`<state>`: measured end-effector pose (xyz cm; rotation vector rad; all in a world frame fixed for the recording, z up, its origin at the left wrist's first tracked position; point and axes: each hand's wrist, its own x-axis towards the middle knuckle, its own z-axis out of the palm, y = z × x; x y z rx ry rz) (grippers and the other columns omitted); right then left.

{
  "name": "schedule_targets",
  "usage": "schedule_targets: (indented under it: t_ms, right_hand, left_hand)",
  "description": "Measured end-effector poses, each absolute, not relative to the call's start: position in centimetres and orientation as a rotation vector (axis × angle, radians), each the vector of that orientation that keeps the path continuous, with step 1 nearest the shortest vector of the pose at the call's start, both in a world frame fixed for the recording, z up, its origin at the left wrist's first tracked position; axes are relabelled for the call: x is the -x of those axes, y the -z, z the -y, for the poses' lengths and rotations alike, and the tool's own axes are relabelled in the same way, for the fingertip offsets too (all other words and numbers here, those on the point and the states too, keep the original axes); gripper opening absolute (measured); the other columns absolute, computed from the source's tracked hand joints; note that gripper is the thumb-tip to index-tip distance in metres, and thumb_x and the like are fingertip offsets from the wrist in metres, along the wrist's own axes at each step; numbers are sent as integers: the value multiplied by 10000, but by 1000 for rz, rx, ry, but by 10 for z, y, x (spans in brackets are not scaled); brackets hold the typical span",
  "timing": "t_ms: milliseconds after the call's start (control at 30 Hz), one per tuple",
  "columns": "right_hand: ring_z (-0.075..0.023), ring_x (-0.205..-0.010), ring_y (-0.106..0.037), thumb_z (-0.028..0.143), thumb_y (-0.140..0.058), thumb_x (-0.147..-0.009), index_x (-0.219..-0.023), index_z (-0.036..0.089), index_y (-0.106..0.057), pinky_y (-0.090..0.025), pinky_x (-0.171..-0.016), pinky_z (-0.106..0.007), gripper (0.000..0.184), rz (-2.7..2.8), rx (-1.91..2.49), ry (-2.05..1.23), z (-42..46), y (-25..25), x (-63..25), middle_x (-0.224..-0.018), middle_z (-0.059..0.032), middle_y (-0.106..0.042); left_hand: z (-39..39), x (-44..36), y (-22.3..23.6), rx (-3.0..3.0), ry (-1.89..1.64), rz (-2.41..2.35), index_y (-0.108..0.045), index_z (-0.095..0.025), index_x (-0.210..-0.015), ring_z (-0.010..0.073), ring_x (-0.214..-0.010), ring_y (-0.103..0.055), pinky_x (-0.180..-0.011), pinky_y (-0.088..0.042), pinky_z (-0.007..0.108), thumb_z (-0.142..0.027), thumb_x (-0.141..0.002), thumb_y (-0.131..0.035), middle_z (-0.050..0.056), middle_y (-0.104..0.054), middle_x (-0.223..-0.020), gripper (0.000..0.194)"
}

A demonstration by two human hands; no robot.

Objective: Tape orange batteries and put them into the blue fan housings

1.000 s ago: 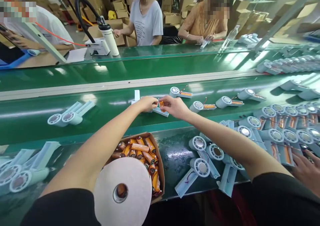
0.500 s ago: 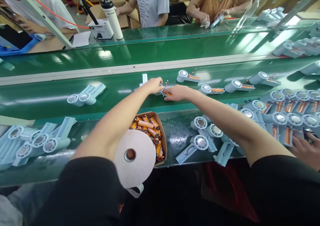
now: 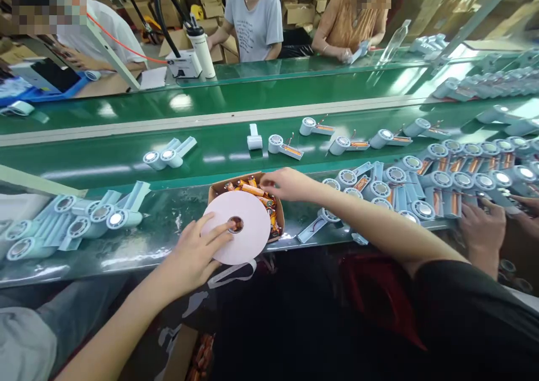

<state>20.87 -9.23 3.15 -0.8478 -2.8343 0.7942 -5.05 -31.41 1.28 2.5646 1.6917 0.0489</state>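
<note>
My left hand [image 3: 196, 254] lies on a large white roll [image 3: 248, 240], its fingers spread across the flat face. One fingertip is at the core hole. A loose strip [image 3: 233, 273] hangs below the roll. My right hand [image 3: 286, 184] is over the back right of a cardboard box [image 3: 281, 215], its fingers loosely bent and seemingly apart. I see nothing held in it. Orange-wrapped cylindrical batteries [image 3: 252, 189] fill the box, partly covered by the roll. On the green belt beyond lies a light-blue fan-like housing [image 3: 275, 143] with an orange battery in its handle.
More housings lie on the belt, in a group at left [image 3: 101, 212], and in dense rows at right [image 3: 457, 178]. Another person's hand [image 3: 482, 229] is beside those rows. Across the belt, people sit near a white bottle [image 3: 202, 52] and a clear bottle [image 3: 393, 41].
Both hands have left the housing on the belt and come back toward me. The left now touches the roll; the right is at the battery box. The view has shifted.
</note>
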Motion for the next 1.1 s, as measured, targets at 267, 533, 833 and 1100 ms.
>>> schedule_targets:
  t_ms: [267,533,833,1100]
  right_hand:
    - [-215,-859,-750,239,-701,-937,-1130,154,-741,-550,-777,-291,215,2597,1113,-1058,68,-28,-173,-939,-78,-816]
    - [-177,-798,-752,431,-837,-822,-1265,176,-690,-635,-764,-307,531,1583,669,-1905,112,-26,-195,-995,-71,-820]
    - [-224,-929,-719,425,-609,-1022,-1300,177,-748,-558,-871,-337,398,2079,740,-1249,172,-59,-201,-1000,-37,-795]
    - [-261,-1036,-754,389,-865,-772,-1024,197,-806,-607,-942,-391,323,1681,596,-1808,166,-48,-196,-1006,-42,-813]
  left_hand:
    - [334,56,-35,-2506,-404,-1825,-527,-248,-1534,336,-1345,-529,-1115,-515,457,-245,-820,-746,101,-684,-1423,747]
    - [341,41,-13,-2483,-768,-2194,-504,-216,-1489,377,-1311,-484,-1121,-466,516,-349,-944,-679,149,-672,-1345,587]
    - [335,27,-23,-2660,-754,-2269,-497,-204,-1503,377,-1254,-512,-1112,-438,496,-191,-922,-700,127,-714,-1280,615]
    - [329,34,-43,-2857,-612,-2178,-525,-241,-1542,368,-1235,-525,-1147,-391,513,-33,-888,-624,80,-748,-1265,693]
